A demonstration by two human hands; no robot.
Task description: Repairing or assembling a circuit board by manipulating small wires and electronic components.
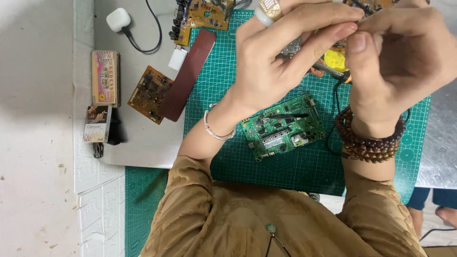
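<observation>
Green gridded cutting mat (285,166) covers the bench and carries a green printed circuit board (283,126), lying flat between the wrists, well below the fingers. Both hands are raised close to the camera, likely for a near view. Left hand (281,57) and right hand (395,62) pinch a small dark part (360,6) between meeting fingertips; its kind cannot be told.

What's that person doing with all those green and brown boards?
A person sits at a green cutting mat with both hands raised close together. The left hand and right hand pinch something small between the fingertips; it is too hidden to name. Below them a green circuit board lies on the mat. A brown circuit board rests off to the side.
</observation>
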